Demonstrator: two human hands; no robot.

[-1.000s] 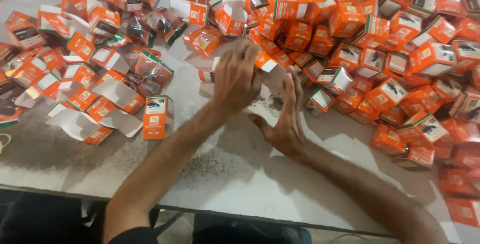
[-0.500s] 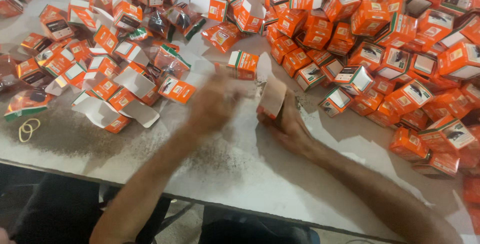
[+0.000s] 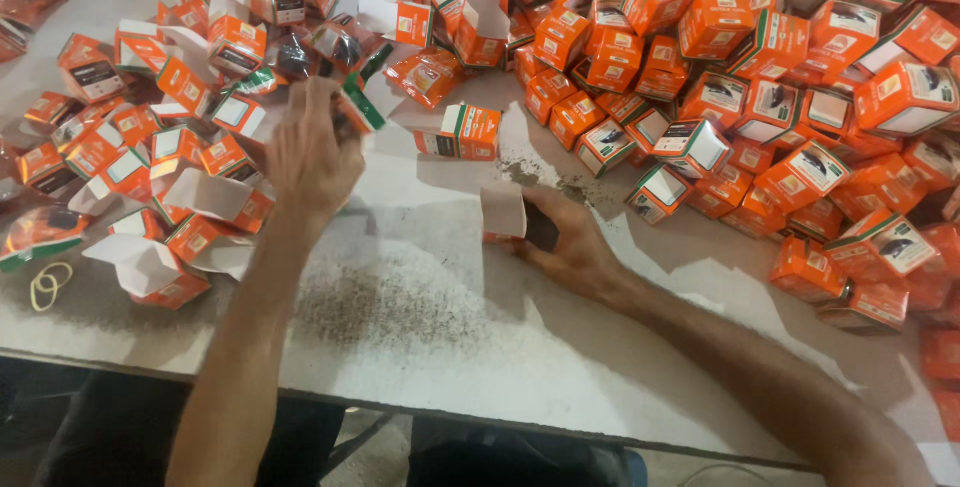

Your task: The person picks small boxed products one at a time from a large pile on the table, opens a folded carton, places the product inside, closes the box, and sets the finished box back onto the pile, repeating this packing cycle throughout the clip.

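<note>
Right now the right hand [image 3: 560, 242] grips an open orange box [image 3: 505, 212] on the tabletop [image 3: 560, 367]; the left hand [image 3: 312, 152] pinches a dark wrapped part [image 3: 350, 112] over loose boxes. Risk, I judge: that open flap could crumple, or the part slip into the pile

Bare forearms, bare hands [image 3: 310, 152], no sleeves

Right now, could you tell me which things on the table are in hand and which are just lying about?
In hand:
- open small box, held by the right hand
- plastic-wrapped packet, at the left hand

Lying about:
- heap of closed orange boxes
- empty open boxes
- single box on the white table
- rubber bands
</note>
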